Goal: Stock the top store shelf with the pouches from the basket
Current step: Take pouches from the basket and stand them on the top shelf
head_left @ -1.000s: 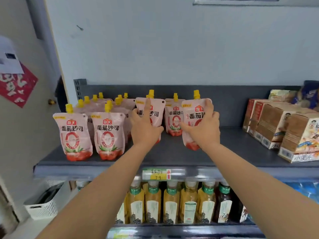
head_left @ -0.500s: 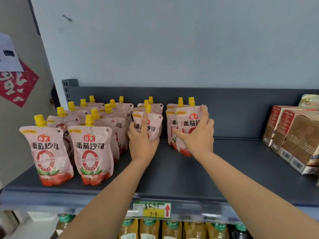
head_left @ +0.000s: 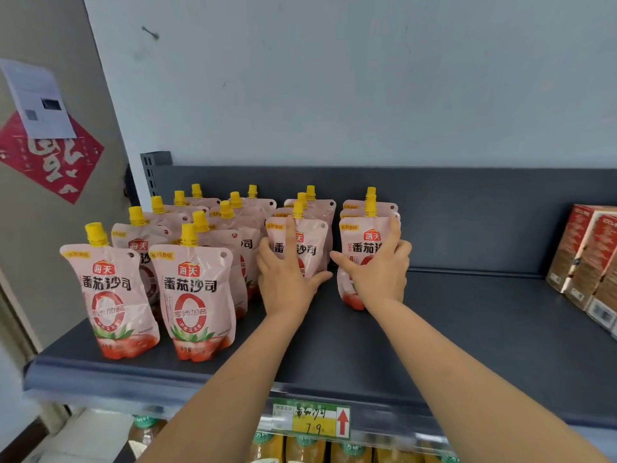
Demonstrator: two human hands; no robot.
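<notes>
Two bare forearms rise from the bottom edge of the frame, crossing a yellow price tag [head_left: 310,420] on the lip of the top shelf [head_left: 467,335], with bottles [head_left: 300,451] on the tier below barely showing. At lower left, two front pouches [head_left: 192,295] stand upright near the shelf edge, yellow spouts up. Farther in, at mid-frame, the left hand [head_left: 285,279] grasps the centre pouch [head_left: 305,248], forefinger laid straight up its face and thumb at its lower right. Just beside it the right hand [head_left: 379,274] clasps the rightmost pouch [head_left: 362,248], thumb across the front, fingers wrapped round its right edge. Both pouches stand with their long axis vertical, directly ahead of the palms and touching them, each heading a short file of pouches that runs back toward the grey back panel [head_left: 467,208]. The hands sit about level, neither clearly nearer. Settling the pouches likely calls for a straight push away, then letting go. Brown boxes [head_left: 587,259] stand well apart at the right edge. In the upper left, a red paper [head_left: 50,162] hangs on the wall. The basket is out of view.
</notes>
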